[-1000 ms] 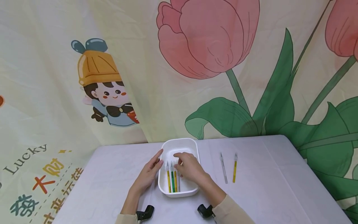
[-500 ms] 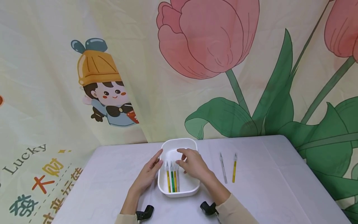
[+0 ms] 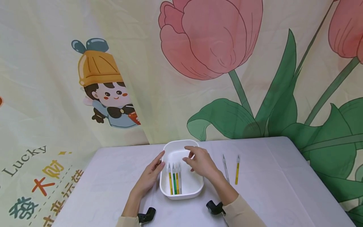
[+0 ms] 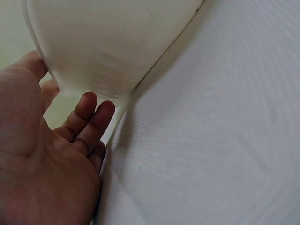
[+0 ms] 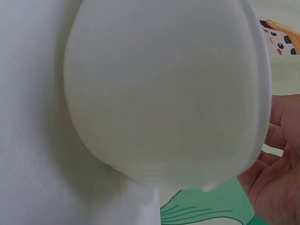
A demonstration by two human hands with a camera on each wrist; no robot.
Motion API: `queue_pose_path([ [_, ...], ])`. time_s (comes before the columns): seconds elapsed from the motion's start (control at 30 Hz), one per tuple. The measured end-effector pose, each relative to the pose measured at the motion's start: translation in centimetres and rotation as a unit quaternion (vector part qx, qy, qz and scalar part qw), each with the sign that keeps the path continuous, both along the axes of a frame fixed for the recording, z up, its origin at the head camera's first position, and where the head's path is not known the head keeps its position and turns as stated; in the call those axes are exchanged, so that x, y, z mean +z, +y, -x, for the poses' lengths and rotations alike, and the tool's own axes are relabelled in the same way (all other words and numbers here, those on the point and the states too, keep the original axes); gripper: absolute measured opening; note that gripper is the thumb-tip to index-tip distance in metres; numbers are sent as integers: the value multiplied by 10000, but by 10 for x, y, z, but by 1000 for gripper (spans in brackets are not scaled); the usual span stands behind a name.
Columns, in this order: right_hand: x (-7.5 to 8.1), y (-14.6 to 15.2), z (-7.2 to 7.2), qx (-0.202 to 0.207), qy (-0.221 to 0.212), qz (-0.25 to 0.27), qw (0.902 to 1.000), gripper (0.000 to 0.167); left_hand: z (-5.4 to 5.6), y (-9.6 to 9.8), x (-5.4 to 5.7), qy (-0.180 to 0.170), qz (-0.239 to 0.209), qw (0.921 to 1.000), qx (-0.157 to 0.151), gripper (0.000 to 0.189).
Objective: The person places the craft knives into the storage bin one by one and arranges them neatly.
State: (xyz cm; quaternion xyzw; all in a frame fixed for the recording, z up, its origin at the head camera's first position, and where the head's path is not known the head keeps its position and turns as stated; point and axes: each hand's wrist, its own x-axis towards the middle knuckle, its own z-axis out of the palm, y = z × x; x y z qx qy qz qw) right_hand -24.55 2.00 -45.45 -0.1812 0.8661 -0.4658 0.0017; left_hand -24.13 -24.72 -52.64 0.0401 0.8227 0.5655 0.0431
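Observation:
A white plastic tray (image 3: 181,197) holds several slim craft knives with clear caps, side by side on its left: a yellow one (image 3: 171,184), a green one (image 3: 174,184), another yellow one and a silver one (image 3: 180,183). My left hand (image 3: 150,176) rests at the tray's left side, fingers against its wall and rim in the left wrist view. Over the right part of the tray is my right hand (image 3: 202,162), fingers loosely bent, apart from the knives and holding nothing. In the right wrist view the tray wall (image 5: 164,93) hides part of that hand.
To the right of the tray, a silver craft knife (image 3: 225,168) and a yellow craft knife (image 3: 237,171) lie on the white tablecloth (image 3: 278,189). A patterned curtain (image 3: 158,104) hangs behind the table. Black wrist cameras (image 3: 146,216) sit near the front.
My right hand has let go of the silver craft knife in the tray and moved right and away. The left hand has stayed at the tray's side.

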Motion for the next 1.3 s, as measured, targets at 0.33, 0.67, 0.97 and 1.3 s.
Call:
queue_pose_path([
  [0.33, 1, 13, 5, -72, -60, 277, 9996, 53, -1, 0, 1, 14, 29, 10000, 21, 55],
  [0.67, 1, 29, 8, -364, -98, 276, 9989, 55, -1, 1, 0, 59, 35, 10000, 24, 54],
  [0.97, 2, 43, 13, -702, -128, 264, 9971, 53, -1, 2, 1, 48, 99, 9999, 50, 53],
  [1.3, -1, 57, 19, -896, -116, 303, 9954, 51, -1, 1, 1, 42, -11, 10000, 26, 53],
])
